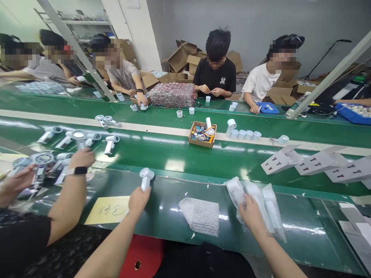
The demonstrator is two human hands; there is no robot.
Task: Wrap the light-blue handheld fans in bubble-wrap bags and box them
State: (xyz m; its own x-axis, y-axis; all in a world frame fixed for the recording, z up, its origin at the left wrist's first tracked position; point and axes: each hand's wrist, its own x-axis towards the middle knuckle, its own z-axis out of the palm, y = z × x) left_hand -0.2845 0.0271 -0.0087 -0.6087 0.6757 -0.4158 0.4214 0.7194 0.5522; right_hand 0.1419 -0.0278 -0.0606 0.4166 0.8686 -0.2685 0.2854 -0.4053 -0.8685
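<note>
At a green worktable (162, 227), our left hand (139, 201) closes round the handle of a white handheld device (146, 177), a hold that appears to leave its round head clear; our right hand (252, 213) rests, fingers partly curled, on bubble-wrap packets (271, 204) likely grouped for easy reach, a flat bubble-wrap pouch (201, 217) between the two. The fist hides the handle's lower end, and we cannot tell whether the right fingers grip or what the packets hold

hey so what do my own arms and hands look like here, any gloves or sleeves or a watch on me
Your left hand and right hand are bare, without gloves. No sleeve shows on the left forearm or right forearm, and neither wrist has a watch. A faint dark mark near the right wrist is too indistinct to identify.
</note>
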